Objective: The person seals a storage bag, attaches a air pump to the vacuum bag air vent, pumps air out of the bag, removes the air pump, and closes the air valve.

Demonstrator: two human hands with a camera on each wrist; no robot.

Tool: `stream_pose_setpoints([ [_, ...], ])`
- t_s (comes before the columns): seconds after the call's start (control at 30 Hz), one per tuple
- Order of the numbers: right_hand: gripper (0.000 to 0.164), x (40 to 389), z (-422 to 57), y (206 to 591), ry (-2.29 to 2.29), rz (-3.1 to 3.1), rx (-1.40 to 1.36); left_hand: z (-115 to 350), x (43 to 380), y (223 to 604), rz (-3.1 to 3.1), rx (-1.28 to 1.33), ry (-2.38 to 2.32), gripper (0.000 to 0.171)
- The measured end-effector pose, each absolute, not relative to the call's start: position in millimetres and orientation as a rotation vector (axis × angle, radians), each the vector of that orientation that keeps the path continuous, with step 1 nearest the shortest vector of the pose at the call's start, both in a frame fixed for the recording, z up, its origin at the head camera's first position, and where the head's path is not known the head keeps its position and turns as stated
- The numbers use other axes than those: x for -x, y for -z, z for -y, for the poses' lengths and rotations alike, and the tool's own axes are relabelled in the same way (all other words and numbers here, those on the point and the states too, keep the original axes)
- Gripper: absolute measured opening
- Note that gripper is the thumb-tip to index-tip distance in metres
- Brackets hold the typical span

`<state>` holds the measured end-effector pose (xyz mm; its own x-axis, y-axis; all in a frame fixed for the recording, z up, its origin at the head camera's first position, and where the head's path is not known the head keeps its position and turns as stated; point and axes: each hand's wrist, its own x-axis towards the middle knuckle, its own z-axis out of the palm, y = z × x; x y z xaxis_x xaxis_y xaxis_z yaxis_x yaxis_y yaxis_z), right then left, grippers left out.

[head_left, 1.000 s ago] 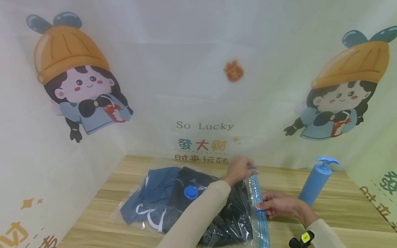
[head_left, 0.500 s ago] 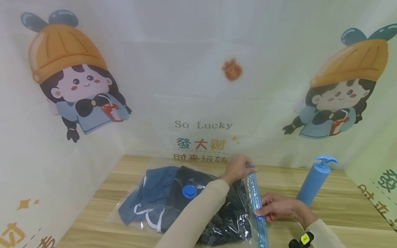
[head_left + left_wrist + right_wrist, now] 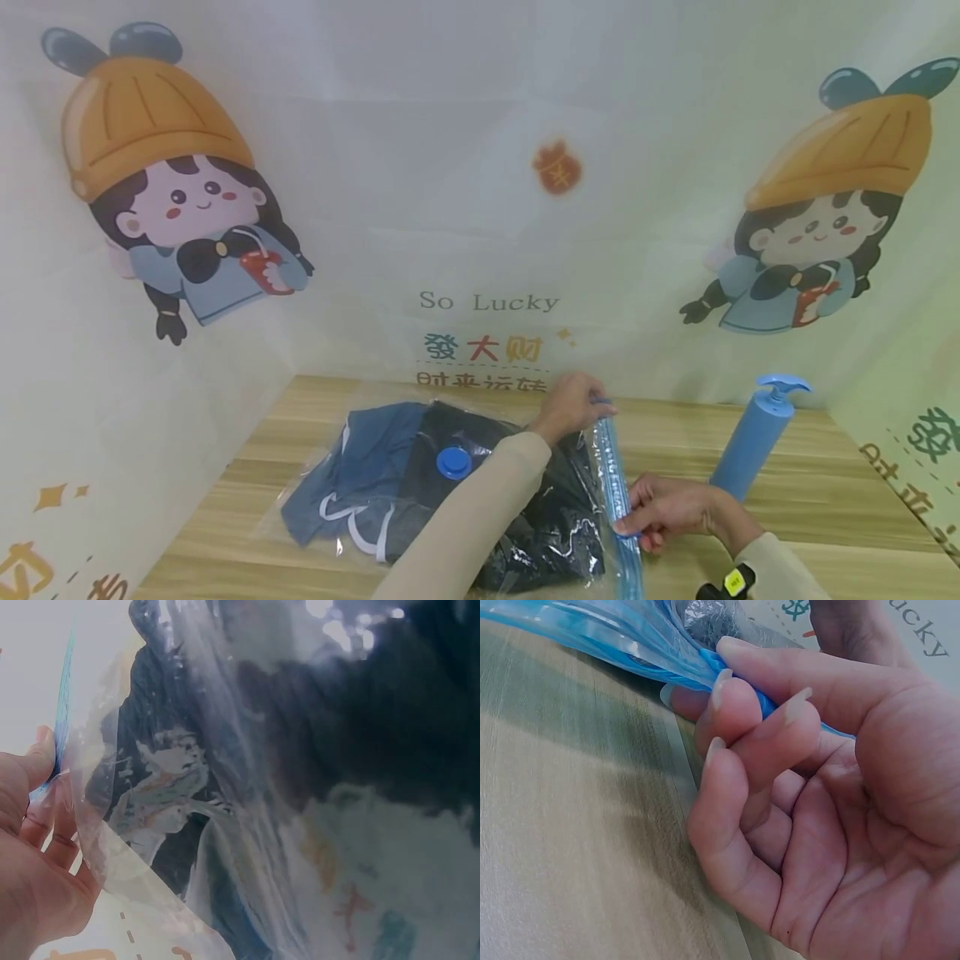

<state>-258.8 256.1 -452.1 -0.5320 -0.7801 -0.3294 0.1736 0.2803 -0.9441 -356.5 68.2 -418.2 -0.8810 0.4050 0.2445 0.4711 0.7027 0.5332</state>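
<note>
A clear vacuum storage bag (image 3: 540, 554) lies on the table with dark clothing (image 3: 442, 437) and a blue garment with white trim (image 3: 378, 437) inside. Its round blue valve cap (image 3: 454, 462) faces up. Along the right side runs the blue zip strip (image 3: 609, 458). My left hand (image 3: 572, 408) pinches the far end of that strip; in the left wrist view its thumb and fingers hold the edge. Lower down, my right hand (image 3: 675, 510) pinches a small blue zip slider (image 3: 766, 705) on the strip between thumb and fingers. My left forearm covers part of the bag.
A blue hand pump (image 3: 752, 442) stands on the wooden table (image 3: 810, 517), behind and right of my right hand. A printed cloth (image 3: 360, 208) with cartoon figures hangs around the back and sides of the table.
My right hand has slid along the zip strip towards me with the slider. My left hand keeps its hold on the far end. The whole head view has shifted slightly.
</note>
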Motion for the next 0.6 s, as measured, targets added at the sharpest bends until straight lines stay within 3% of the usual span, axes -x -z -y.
stream_pose_setpoints([
  [0.6,0.016,251.7,-253.9,452.7,1.341,-1.670,0.504,-68.4,357.3,421.2,2.780,0.739,0.897,0.027],
])
